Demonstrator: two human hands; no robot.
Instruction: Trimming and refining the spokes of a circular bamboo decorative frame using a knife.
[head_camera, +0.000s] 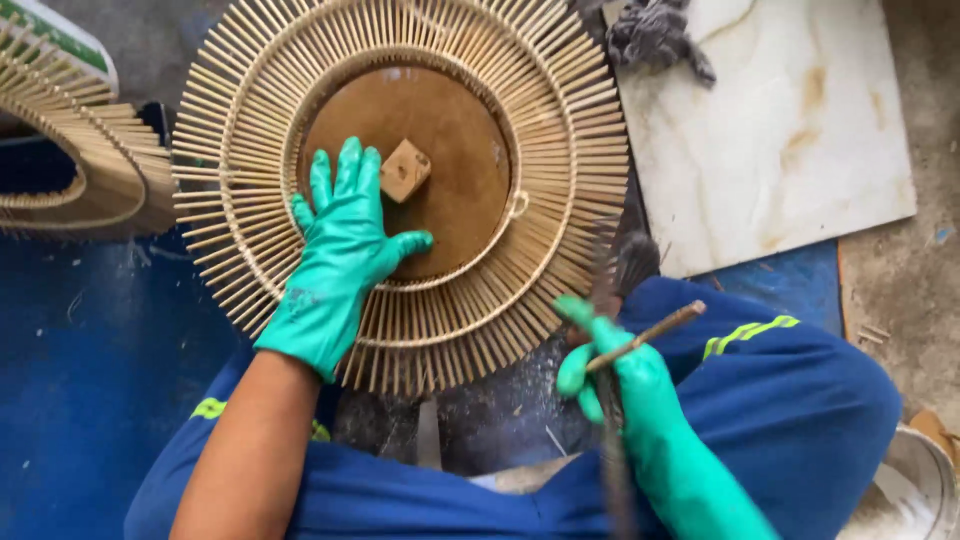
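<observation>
Two gloved hands at a round sunburst frame (400, 190) of bamboo sticks, lying flat between the knees.

Left hand (340, 250) spread open, pressing its brown centre disc (450, 150); right hand (625, 375) clenched on a brush (640, 335), blurred, probably mid-coating. Next: bristles onto sticks, frame held steady.

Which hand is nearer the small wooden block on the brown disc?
Left. The left hand lies flat on the disc beside the wooden block; the right hand, gripping a brush, is off the frame's lower edge.

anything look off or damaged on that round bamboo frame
Nothing stands out. The round bamboo frame lies flat with even spokes, the left hand pressing its brown centre disc; the right hand holds a brush.
</observation>
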